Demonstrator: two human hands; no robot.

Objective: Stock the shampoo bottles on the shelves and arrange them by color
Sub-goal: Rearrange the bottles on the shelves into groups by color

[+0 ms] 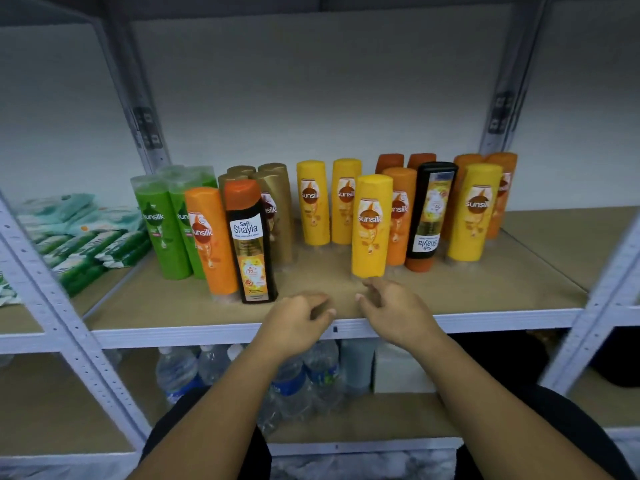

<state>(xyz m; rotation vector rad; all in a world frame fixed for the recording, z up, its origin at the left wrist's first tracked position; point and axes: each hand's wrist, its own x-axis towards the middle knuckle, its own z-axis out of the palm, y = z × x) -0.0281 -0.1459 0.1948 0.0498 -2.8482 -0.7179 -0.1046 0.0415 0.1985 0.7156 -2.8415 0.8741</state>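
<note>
Shelf (519, 278): the middle board of a white metal rack. All the shampoo stands here, most of it cap-down.
Green bottles (162, 225): grouped at the far left, touching each other; I read this colour as sorted.
Gold bottles (277, 199): a tight block just right of the green, also together.
Yellow bottles (311, 202): two stand side by side at mid-shelf. The front yellow bottle (372, 225) stands forward of them, and another yellow one (474, 213) is well off to the right, so this colour is split.
Orange bottles (400, 216): mostly at the right, in two shades. A stray orange bottle (207, 240) stands in front of the green.
Black bottles (251, 244): one is in front of the gold, and the inverted black bottle (429, 216) is among the orange. They are apart.
Left hand (298, 320): over the shelf's front edge, fingers loosely curled around nothing.
Right hand (394, 313): fingers relaxed and apart, empty. Its fingertips (372, 285) are just below the front yellow bottle's base, and I cannot tell whether they touch it.
Step in hand: I judge stocking nearly finished and colour-sorting about halfway, with the hands between grips.
Next move: I would push the front yellow bottle back beside its pair.
Risk: these tall bottles on narrow caps could topple into their neighbours.
Elsewhere: green packets (86, 237) on the neighbouring shelf and water bottles (180, 372) below.
</note>
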